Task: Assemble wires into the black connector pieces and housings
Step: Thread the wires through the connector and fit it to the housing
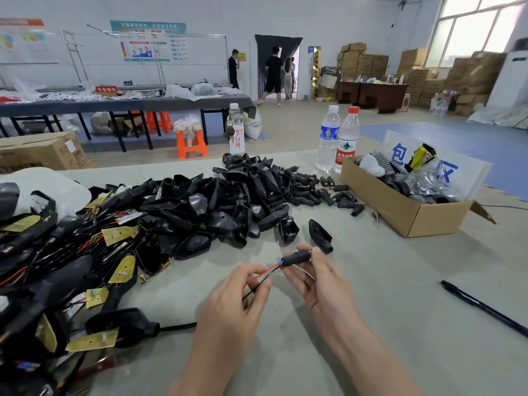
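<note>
Mid-frame: right hand (pixel 315 277) gripped connector (pixel 295 257), left hand (pixel 243 292) pinched wires (pixel 261 278); a slack pinch risked wires pulling out.

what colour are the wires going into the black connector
The wires are red and black, best seen in head view.

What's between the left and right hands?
Head view: red and black wires, pinched by the left hand, run into the black connector the right hand holds.
</note>
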A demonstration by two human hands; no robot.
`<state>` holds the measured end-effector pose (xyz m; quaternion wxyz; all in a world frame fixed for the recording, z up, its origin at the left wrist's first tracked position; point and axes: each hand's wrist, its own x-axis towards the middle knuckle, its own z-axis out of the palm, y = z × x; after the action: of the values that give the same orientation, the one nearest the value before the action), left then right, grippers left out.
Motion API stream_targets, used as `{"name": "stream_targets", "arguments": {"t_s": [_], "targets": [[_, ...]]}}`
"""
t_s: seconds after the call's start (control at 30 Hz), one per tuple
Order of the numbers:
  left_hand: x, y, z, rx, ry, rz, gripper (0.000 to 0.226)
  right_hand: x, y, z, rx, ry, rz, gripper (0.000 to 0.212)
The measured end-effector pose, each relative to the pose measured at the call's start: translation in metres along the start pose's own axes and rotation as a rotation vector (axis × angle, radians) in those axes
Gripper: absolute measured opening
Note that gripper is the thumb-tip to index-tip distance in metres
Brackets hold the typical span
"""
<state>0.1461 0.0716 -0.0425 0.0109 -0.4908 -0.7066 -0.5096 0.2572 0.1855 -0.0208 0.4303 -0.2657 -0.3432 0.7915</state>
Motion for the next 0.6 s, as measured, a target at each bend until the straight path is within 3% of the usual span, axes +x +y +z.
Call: {"name": "stream_targets", "arguments": {"t_s": [0.17, 0.6], "targets": [[0.001, -0.002, 0.001, 0.054, 0.015, 0.049, 0.001, -0.001, 0.002, 0.001, -0.025, -0.020, -0.020, 0.034], [0.003, -0.006, 0.000, -0.081, 0.034, -0.038, 0.009, -0.006, 0.016, 0.011, -0.156, -0.116, 0.006, 0.032]]}}
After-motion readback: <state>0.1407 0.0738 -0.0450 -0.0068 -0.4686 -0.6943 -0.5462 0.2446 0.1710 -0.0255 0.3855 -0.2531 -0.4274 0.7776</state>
